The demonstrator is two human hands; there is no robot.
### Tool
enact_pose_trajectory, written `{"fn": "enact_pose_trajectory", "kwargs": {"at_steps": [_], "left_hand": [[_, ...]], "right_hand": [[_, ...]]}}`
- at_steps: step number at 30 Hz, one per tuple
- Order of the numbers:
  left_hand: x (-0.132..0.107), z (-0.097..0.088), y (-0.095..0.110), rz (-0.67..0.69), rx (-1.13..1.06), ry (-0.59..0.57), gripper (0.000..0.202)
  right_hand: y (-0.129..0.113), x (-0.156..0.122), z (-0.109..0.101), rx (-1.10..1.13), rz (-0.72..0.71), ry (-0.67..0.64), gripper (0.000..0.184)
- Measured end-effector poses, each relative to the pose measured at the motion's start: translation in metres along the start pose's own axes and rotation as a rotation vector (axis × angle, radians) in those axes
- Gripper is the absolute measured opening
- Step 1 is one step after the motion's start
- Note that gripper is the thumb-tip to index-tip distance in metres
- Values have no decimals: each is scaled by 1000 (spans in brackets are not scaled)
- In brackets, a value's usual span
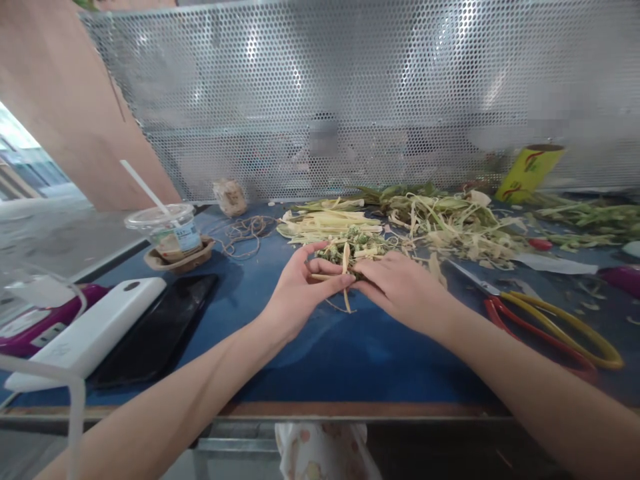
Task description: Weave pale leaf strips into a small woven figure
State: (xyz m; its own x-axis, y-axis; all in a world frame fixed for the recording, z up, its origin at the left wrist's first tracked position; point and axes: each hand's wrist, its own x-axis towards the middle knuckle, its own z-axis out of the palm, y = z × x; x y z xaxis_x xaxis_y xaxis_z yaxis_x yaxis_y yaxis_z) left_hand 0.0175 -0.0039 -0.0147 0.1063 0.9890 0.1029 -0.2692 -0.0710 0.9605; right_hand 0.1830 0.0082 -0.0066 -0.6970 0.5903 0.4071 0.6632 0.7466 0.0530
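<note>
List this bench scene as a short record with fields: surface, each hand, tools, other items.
Surface: blue table, perforated metal panel behind it
Left hand: fingers closed on the green bundle, at a pale strip
Right hand: grips the same bundle from the other side
Tools: scissors with red and yellow handles, lying untouched right of the hands
Behind the hands: pile of leaves and pale strips, twine, yellow roll
Left side: lidded cup with straw, white power bank, black phone
</note>
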Motion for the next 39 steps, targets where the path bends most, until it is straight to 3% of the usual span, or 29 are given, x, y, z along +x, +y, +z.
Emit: {"fn": "enact_pose_trajectory", "kwargs": {"at_steps": [5, 8, 11, 14, 17, 21, 28, 33, 39], "left_hand": [[-7, 6, 3, 131, 45, 12, 48], [-9, 6, 3, 220, 91, 38, 45], [-4, 0, 2, 164, 82, -8, 46], [4, -8, 2, 56, 14, -102, 48], [10, -11, 4, -13, -89, -59, 44], [11, -8, 7, -107, -179, -18, 27], [10, -10, 2, -202, -227, -164, 25], [10, -13, -1, -138, -227, -147, 35], [10, -12, 0, -5, -221, -64, 35]], "right_hand": [[-9, -3, -2, 24, 42, 161, 31], [-8, -2, -4, 136, 110, 132, 27], [-1, -1, -3, 185, 93, 100, 19], [3, -1, 0, 161, 73, 53, 23], [3, -1, 2, 90, 78, 16, 16], [3, -2, 5, -50, 39, 125, 19], [7, -5, 9, -221, -86, 332, 27], [6, -9, 12, -234, -72, 361, 30], [2, -8, 18, -157, -28, 253, 33]]}}
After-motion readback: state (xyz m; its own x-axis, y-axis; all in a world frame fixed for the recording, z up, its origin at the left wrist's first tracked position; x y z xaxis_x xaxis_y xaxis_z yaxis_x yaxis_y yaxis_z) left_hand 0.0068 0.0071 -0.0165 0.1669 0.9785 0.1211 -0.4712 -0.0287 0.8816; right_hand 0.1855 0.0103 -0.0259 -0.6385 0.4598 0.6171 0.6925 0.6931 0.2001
